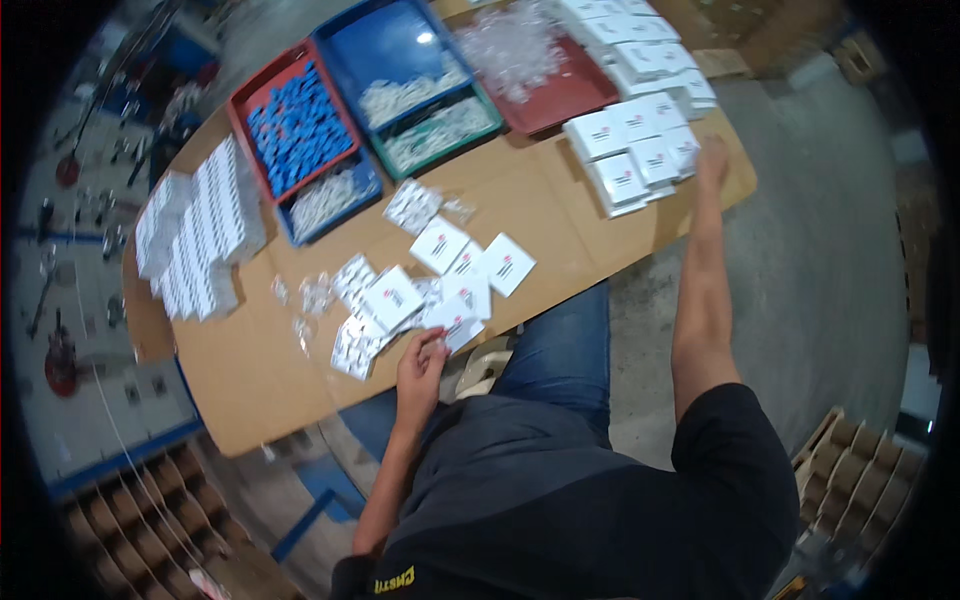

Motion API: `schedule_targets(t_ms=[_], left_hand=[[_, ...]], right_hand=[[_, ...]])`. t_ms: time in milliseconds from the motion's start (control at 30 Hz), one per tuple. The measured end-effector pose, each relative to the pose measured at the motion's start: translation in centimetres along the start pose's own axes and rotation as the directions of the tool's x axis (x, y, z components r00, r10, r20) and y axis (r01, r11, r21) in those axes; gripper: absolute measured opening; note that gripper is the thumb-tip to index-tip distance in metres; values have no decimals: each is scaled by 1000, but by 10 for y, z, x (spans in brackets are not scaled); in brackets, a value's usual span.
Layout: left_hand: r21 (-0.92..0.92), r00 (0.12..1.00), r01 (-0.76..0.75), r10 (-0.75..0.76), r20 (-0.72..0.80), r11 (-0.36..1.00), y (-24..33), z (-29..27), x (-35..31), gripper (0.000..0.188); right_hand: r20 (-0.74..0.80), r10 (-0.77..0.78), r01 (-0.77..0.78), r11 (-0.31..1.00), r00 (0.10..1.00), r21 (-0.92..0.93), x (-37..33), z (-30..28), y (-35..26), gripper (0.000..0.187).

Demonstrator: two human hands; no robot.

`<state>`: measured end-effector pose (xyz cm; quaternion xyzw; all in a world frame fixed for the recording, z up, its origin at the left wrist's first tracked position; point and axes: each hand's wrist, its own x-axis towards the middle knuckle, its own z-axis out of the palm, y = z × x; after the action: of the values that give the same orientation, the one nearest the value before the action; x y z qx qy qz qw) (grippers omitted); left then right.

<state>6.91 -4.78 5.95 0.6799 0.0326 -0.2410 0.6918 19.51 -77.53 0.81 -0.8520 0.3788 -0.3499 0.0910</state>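
Observation:
Near the table's front edge, my left hand (pixel 420 368) has its fingers curled and pressed together at the lower corner of a white square card (pixel 452 322). That card lies over a loose spread of similar white cards (pixel 508 264) and printed sheets (pixel 352 346). Out to the far right, my right hand (pixel 711 163) is at the right side of a block of stacked flat white boxes (pixel 640 155). Its fingers are small and smeared, so whether it grips a box cannot be made out.
Along the back stand a red tray of blue parts (pixel 300 130), a blue tray (pixel 375 45), a green tray (pixel 440 140) and a red tray with clear plastic pieces (pixel 575 90). Rows of white boxes (pixel 205 230) fill the left end. Small clear bags (pixel 316 294) lie beside the sheets.

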Motion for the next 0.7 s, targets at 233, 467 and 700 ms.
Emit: schedule_targets(t_ms=[233,467,700], left_hand=[[127,987,-19,38,-153,992,10,-15,-6,27],[659,894,-51,328,-304,750,24,-22,-1,37],[905,846,-63,503,-175,422,31,-69,29,86]], right_hand=[[537,-240,-189,758,808,624,-229,-94,-230,37],[679,-659,353,750,323,560,-351,-129,-297,76],[650,-667,386,743,364,547,-350,-110,-292,75]])
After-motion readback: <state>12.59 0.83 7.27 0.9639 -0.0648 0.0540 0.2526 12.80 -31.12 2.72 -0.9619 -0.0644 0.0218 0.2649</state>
